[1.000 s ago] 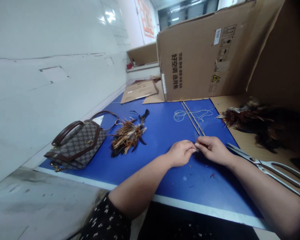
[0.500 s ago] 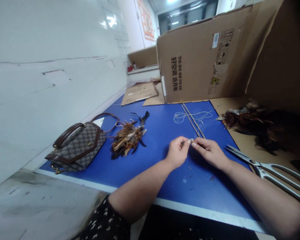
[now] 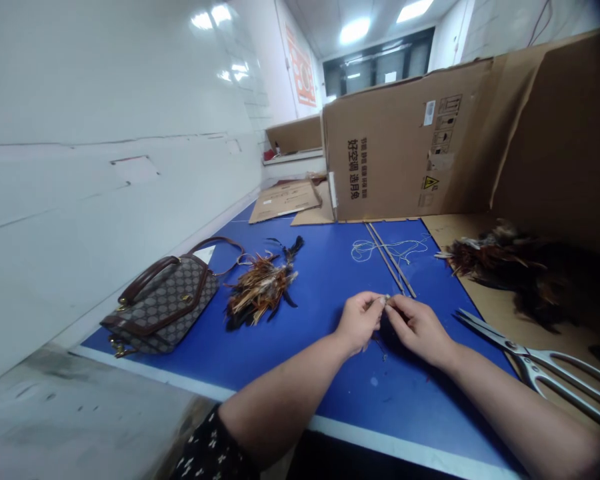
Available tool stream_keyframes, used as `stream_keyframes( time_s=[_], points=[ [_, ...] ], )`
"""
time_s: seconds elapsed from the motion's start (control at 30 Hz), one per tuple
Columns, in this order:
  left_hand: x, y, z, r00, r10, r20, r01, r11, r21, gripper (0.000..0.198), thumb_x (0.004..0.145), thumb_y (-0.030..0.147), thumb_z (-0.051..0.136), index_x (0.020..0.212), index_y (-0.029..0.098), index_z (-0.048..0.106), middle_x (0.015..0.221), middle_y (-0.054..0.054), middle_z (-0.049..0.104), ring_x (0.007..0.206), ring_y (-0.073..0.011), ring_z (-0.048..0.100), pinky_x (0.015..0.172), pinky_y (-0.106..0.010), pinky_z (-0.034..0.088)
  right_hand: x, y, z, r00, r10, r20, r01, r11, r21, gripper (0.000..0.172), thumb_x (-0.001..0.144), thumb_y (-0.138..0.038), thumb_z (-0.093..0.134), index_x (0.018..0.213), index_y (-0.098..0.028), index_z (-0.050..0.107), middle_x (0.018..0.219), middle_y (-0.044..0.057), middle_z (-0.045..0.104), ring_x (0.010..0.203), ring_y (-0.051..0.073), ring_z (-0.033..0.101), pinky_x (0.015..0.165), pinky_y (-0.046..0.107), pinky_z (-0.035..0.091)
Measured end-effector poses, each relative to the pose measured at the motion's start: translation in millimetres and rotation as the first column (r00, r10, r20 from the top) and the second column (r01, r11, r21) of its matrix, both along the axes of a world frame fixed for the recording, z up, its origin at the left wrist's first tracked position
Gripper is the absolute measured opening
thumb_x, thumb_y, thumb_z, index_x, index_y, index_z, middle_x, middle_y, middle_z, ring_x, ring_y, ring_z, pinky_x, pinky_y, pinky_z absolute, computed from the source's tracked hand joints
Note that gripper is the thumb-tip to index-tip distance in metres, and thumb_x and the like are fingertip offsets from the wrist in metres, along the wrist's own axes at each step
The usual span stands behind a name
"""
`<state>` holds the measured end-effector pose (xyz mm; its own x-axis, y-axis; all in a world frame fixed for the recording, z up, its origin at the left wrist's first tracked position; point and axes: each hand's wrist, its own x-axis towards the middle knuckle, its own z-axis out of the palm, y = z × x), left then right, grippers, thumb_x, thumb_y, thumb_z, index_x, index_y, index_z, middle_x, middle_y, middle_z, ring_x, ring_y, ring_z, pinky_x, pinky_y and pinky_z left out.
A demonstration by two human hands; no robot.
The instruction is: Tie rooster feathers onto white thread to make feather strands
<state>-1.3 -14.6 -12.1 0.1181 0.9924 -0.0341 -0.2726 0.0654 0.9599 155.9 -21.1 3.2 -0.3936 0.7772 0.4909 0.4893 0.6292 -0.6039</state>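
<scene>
My left hand (image 3: 359,321) and my right hand (image 3: 416,327) meet fingertip to fingertip just above the blue table (image 3: 325,280). Both pinch a small pale piece between them, too small to name. The fingers of each hand are curled closed. Two thin sticks (image 3: 391,267) lie on the table just beyond my hands, and a loose white string (image 3: 380,249) lies across them. A bunch of brown and orange feathers (image 3: 261,289) rests to the left of my hands.
A brown patterned handbag (image 3: 163,304) sits at the table's left near corner. Large metal scissors (image 3: 540,367) lie at the right on cardboard, beside a dark feather heap (image 3: 517,268). An upright cardboard box (image 3: 405,160) stands at the back. A white wall runs along the left.
Both hands lifted slightly off the table and stayed together, fingers working on the small piece. The camera tilted up a little.
</scene>
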Motion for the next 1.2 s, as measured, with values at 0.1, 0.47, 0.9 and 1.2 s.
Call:
stream_keyframes(
  time_s=[0.1,0.47,0.9,1.2],
  points=[
    [0,-2,-0.1,0.996,0.054,-0.075,-0.051,0.998,0.04,0.047,0.077,0.058,0.078,0.091,0.014,0.071,0.054,0.005,0.047,0.049,-0.007,0.04,0.049,-0.02,0.033,-1,1,0.1,1.0,0.03,0.007,-0.03,0.999,0.029,0.025,0.104,-0.03,0.045,0.083,-0.022,0.056,0.072,0.001,0.058,0.066,0.017,0.056,0.066,0.03,0.045],
    [2,-1,-3.3,0.973,0.169,-0.16,-0.145,0.978,0.152,0.025,0.087,0.039,0.069,0.088,0.014,0.07,0.076,-0.002,0.066,0.065,-0.0103,0.053,0.065,-0.023,0.045,-4,5,-15.0,0.999,0.048,0.002,-0.048,0.999,0.012,0.021,0.104,-0.028,0.045,0.09,-0.022,0.06,0.074,0.002,0.062,0.065,0.017,0.057,0.067,0.03,0.047],
    [1,-2,-8.1,0.948,0.236,-0.212,-0.184,0.954,0.236,0.03,0.091,0.044,0.065,0.08,0.016,0.062,0.071,0.002,0.058,0.066,-0.0104,0.048,0.064,-0.022,0.041,-10,0,-11.3,0.998,0.047,-0.039,-0.046,0.999,0.025,0.022,0.104,-0.029,0.046,0.088,-0.023,0.06,0.075,0.003,0.064,0.067,0.018,0.061,0.066,0.031,0.049],
    [3,-4,-5.9,0.945,0.268,-0.188,-0.228,0.951,0.209,0.027,0.089,0.039,0.067,0.077,0.016,0.061,0.065,0.004,0.052,0.061,-0.0091,0.042,0.061,-0.022,0.037,-11,-2,-9.3,0.998,0.047,-0.034,-0.046,0.998,0.036,0.022,0.104,-0.028,0.044,0.087,-0.023,0.057,0.075,0.003,0.062,0.067,0.018,0.06,0.067,0.031,0.048]
  ],
)
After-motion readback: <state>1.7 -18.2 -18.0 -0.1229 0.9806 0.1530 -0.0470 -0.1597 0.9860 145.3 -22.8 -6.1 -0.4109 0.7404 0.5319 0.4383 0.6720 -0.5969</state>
